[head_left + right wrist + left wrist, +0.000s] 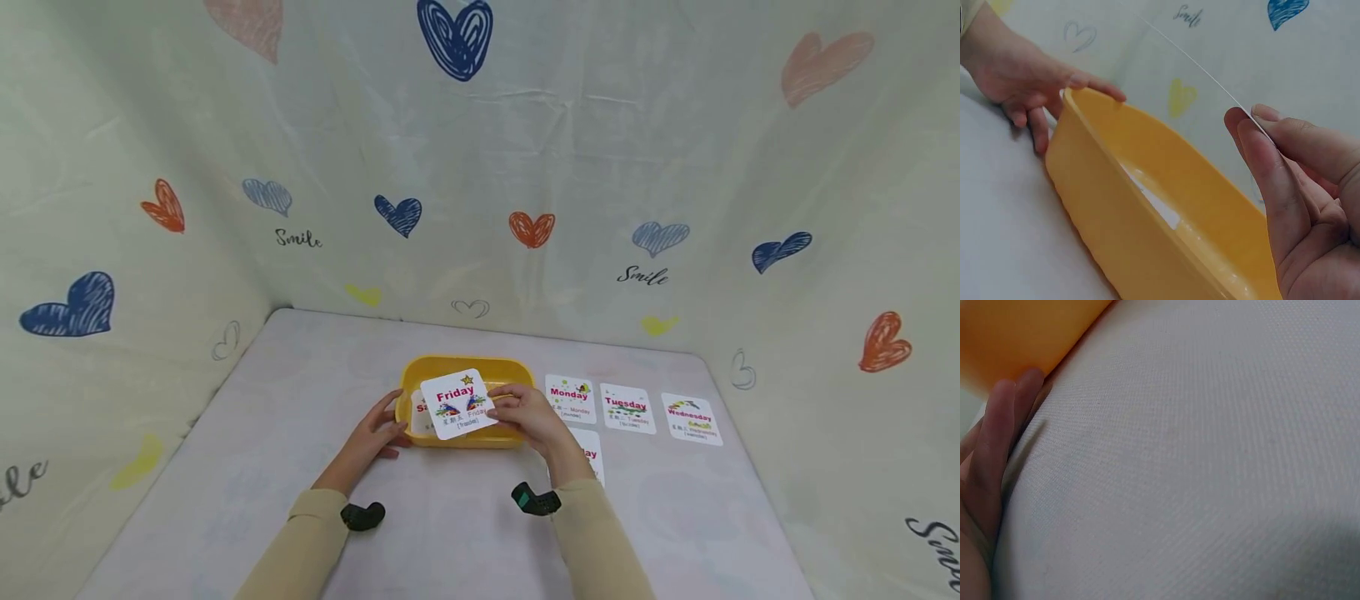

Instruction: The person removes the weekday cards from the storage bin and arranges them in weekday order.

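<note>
My right hand (pixel 522 414) pinches a white card printed "Friday" (pixel 457 404) by its right edge, between thumb and fingers. The card is held tilted above a yellow plastic basket (pixel 517 368); in the right wrist view it shows edge-on as a thin white line. My left hand (pixel 375 433) holds the basket's left end, fingers at the rim and against the outer wall. Inside the basket lies another card (pixel 420 408), its print starting "Sa" and the rest hidden behind the Friday card. In the left wrist view, fingertips (pixel 1001 400) rest against the basket's wall.
Right of the basket lie a Monday card (pixel 570 398), a Tuesday card (pixel 628 409) and a Wednesday card (pixel 692 418) in a row. Below Monday, another card (pixel 592 450) is partly covered by my right forearm. A heart-printed curtain (pixel 465 150) encloses the table (pixel 300 367).
</note>
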The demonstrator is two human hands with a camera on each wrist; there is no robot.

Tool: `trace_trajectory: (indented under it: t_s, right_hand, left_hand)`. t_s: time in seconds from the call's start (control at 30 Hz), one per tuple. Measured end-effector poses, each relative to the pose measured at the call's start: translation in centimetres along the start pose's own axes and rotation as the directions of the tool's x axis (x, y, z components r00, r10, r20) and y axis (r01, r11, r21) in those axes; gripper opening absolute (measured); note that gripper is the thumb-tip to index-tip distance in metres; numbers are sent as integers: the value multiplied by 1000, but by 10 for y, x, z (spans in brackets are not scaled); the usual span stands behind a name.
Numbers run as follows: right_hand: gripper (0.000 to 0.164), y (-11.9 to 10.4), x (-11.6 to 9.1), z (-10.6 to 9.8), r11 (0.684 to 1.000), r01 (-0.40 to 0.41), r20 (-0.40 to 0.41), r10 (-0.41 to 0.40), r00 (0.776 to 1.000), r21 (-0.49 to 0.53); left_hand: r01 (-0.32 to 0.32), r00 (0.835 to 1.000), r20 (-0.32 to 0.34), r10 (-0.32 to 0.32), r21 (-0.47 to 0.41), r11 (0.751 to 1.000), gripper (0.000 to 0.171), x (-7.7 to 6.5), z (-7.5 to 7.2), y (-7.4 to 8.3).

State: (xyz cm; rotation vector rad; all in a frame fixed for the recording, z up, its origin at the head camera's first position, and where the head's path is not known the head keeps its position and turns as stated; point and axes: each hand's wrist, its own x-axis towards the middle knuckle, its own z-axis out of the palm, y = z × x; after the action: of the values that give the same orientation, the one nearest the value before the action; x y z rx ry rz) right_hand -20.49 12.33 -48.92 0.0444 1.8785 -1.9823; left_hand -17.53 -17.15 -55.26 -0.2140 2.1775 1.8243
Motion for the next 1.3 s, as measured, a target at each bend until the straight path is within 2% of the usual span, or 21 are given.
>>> trace_trajectory:
  t_s: [0.13, 0.53, 0.87, 1.07, 1.3]
  right_hand:
    - [32, 4, -13, -1, 998, 36, -18, -35, 999, 52]
    - [40, 24, -48, -12, 981, 138, -177, -113, 978, 134]
    - [45, 36, -67, -38, 986, 139, -260, -110, 959, 96]
    - [49, 41, -76, -59, 990, 100, -320, -63, 945, 101]
    - [51, 44, -88, -87, 995, 73, -346, -46, 937, 63]
  left_hand:
    - [-1, 1000, -1, 1, -2, 1000, 66, 1, 0, 0]
    - [12, 1000, 1, -12, -5, 1000, 66, 0, 3, 3]
    - [10, 1000, 1, -10, -1, 1000, 66, 2, 0, 0]
    - [20, 1000, -12, -20, 0, 1000, 66, 3, 1, 0]
    - [23, 1000, -17, -23, 5, 1000, 67, 2, 2, 2]
